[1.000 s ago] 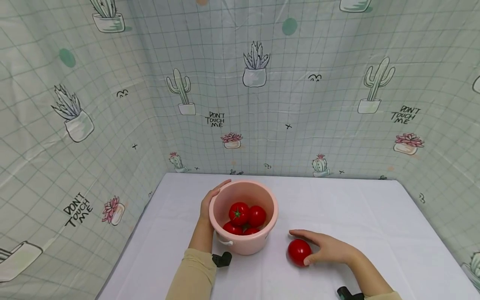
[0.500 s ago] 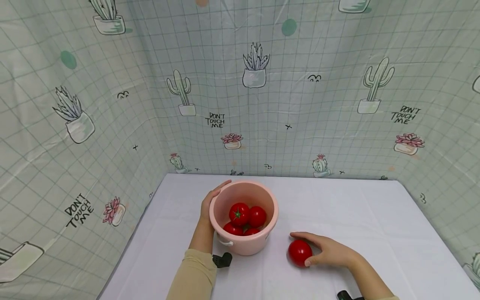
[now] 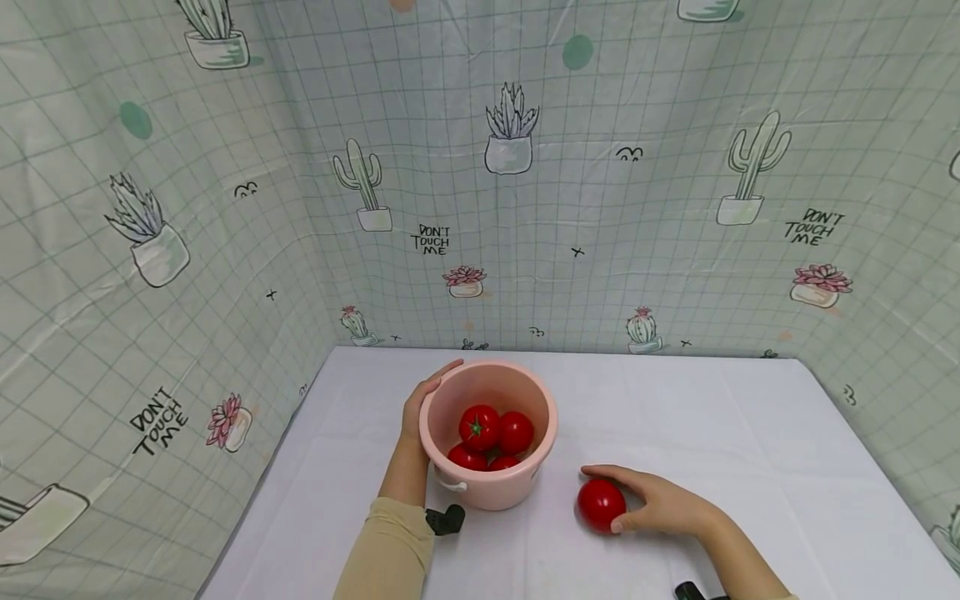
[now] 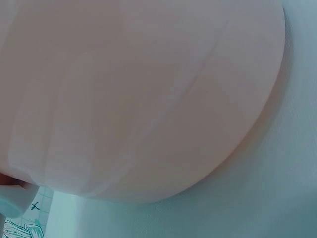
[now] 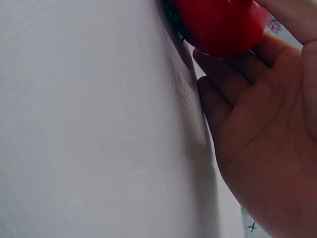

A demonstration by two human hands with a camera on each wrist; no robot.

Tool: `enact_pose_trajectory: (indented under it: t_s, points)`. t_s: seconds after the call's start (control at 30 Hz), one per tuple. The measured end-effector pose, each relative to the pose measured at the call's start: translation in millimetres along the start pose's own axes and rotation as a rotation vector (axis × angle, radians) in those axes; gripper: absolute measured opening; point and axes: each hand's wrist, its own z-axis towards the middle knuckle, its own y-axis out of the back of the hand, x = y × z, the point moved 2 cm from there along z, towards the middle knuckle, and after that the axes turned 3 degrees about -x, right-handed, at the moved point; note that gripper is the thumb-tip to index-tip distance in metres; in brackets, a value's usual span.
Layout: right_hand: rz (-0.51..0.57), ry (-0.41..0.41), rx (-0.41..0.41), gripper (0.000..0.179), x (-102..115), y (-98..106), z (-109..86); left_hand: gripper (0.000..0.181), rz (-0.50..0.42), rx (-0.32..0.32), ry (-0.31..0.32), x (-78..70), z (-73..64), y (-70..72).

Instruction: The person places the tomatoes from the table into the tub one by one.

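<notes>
In the head view a pink bucket point(image 3: 491, 492) stands on the table, several red tomatoes point(image 3: 479, 427) inside it. My left hand point(image 3: 420, 404) holds the bucket by its left side, fingers along the outer wall up to the far rim. The bucket's wall point(image 4: 148, 109) fills most of the left wrist view. To the right of the bucket, a single red tomato point(image 3: 601, 505) sits on the cloth. My right hand point(image 3: 656, 504) grips it, thumb on the near side and fingers round the far side. In the right wrist view this tomato point(image 5: 223, 25) has its green stem end turned down toward the cloth.
A white cloth point(image 3: 697, 433) covers the table. Behind and at both sides hangs a grid-patterned curtain point(image 3: 570, 183) printed with cacti. The bucket's white handle end point(image 3: 452, 484) shows at its front left. A black strap piece point(image 3: 446, 519) is at my left wrist.
My right hand has shifted very slightly, its fingers settling closer round the tomato. The left hand and the bucket have stayed in place.
</notes>
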Motion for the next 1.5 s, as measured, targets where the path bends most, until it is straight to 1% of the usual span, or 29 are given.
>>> enact_pose_trajectory:
  t_s: [0.17, 0.33, 0.53, 0.7, 0.93, 1.13, 1.27, 1.5]
  points:
    - [0.006, -0.006, -0.010, 0.064, 0, 0, -2.5, 0.048, 0.006, 0.001, -0.004, 0.2, 0.6, -1.3]
    - [-0.003, -0.001, -0.012, 0.061, -2, 1, -2.6, 0.049, 0.011, 0.018, -0.003, 1.0, 1.2, -0.5]
    - [-0.010, 0.000, 0.010, 0.057, 2, 5, 3.4, 0.049, 0.028, 0.013, -0.008, 1.8, 1.5, 3.4]
    - [0.009, -0.003, 0.016, 0.055, 10, 13, 10.7, 0.049, 0.012, 0.023, -0.016, 1.9, 1.0, 3.6]
    - [0.007, 0.037, -0.007, 0.056, 29, 34, 20.9, 0.048, 0.004, 0.016, -0.016, 1.4, 0.2, 3.2]
    - [0.003, 0.080, 0.009, 0.058, 49, 57, 28.3, 0.049, 0.019, 0.000, -0.012, 1.5, 0.1, 4.1]
    - [-0.046, 0.117, 0.004, 0.059, 65, 73, 32.6, 0.049, 0.015, -0.002, -0.009, 1.7, 0.0, 4.0]
    - [-0.103, 0.153, 0.011, 0.060, 92, 99, 43.6, 0.049, 0.003, -0.004, -0.006, 1.7, 0.2, 3.0]
